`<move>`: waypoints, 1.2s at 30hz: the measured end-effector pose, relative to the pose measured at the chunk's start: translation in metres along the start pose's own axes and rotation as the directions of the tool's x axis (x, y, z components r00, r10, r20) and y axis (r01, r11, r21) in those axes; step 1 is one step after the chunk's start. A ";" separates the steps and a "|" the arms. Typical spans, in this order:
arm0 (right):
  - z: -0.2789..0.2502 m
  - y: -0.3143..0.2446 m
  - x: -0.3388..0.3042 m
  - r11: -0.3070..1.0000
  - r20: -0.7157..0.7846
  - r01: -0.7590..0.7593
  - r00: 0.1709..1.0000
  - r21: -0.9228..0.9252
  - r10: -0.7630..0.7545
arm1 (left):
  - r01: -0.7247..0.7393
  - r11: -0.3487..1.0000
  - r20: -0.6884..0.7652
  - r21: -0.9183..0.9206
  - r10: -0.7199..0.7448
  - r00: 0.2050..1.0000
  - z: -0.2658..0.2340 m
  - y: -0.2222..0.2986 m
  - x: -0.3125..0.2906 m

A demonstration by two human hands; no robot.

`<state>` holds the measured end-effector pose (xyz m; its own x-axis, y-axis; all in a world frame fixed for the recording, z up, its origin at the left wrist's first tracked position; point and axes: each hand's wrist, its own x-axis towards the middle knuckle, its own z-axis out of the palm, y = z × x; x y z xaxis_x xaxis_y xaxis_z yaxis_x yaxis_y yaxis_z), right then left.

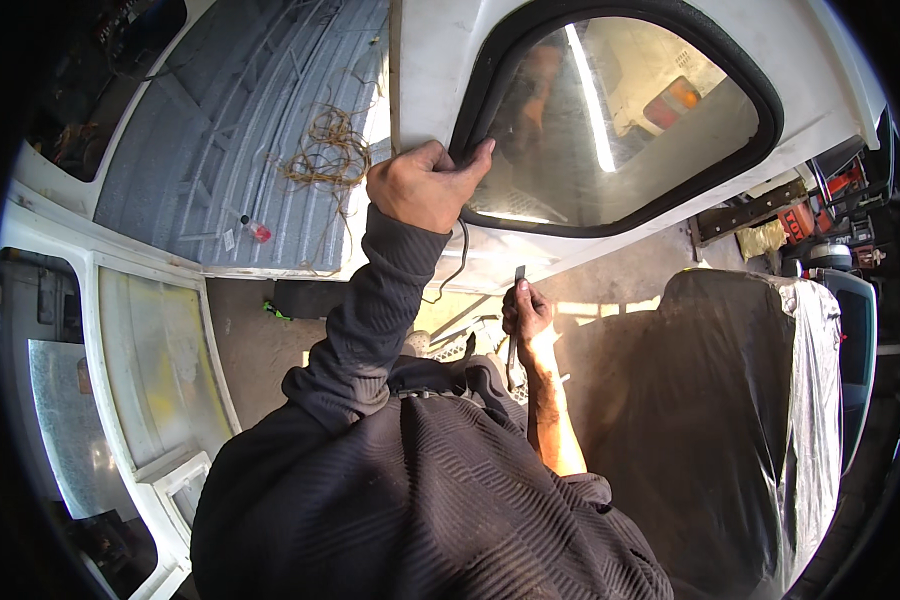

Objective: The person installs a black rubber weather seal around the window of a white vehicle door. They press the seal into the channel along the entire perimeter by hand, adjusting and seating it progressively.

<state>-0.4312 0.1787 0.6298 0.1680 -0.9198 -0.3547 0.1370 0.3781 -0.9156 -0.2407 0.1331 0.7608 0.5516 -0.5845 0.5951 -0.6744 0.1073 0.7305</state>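
Note:
My left hand (422,188) is closed at the lower left corner of a window, its thumb lying against the black rubber window seal (610,232). The seal runs round a rounded pane of glass (610,120) set in a white vehicle panel (660,212). A thin black cord (464,262) hangs down just below this hand. Lower and to the right, my right hand (532,316) is wrapped round a narrow, flat-bladed dark tool (520,272). Its blade points up past my thumb, and its lower part shows beneath my fist. The tool is apart from the seal.
A ribbed grey cargo floor (270,90) at the upper left bears a tangle of brown cord (328,145) and a small red-capped bottle (258,232). White door frames (95,300) stand left. A dark plastic-covered object (695,400) is close on my right, with equipment beyond.

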 end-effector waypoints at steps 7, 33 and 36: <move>0.021 -0.010 0.006 0.984 0.077 -0.011 0.997 -0.176 0.025 | 0.035 0.992 0.277 0.124 -0.068 0.958 0.013 -0.064 -0.051; 0.056 -0.041 0.059 0.895 0.202 -0.414 0.874 -0.166 0.442 | 0.352 0.930 0.346 -0.108 -0.297 0.890 0.044 -0.115 -0.095; 0.061 -0.048 0.054 0.894 0.131 -0.382 0.899 -0.237 0.419 | 0.311 0.947 0.304 -0.083 -0.273 0.913 0.045 -0.110 -0.097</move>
<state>-0.3689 0.1169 0.6659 0.3364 -0.6545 -0.6771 -0.1728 0.6640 -0.7275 -0.2422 0.1420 0.6072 0.5386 -0.8072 0.2415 -0.4261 -0.0137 0.9046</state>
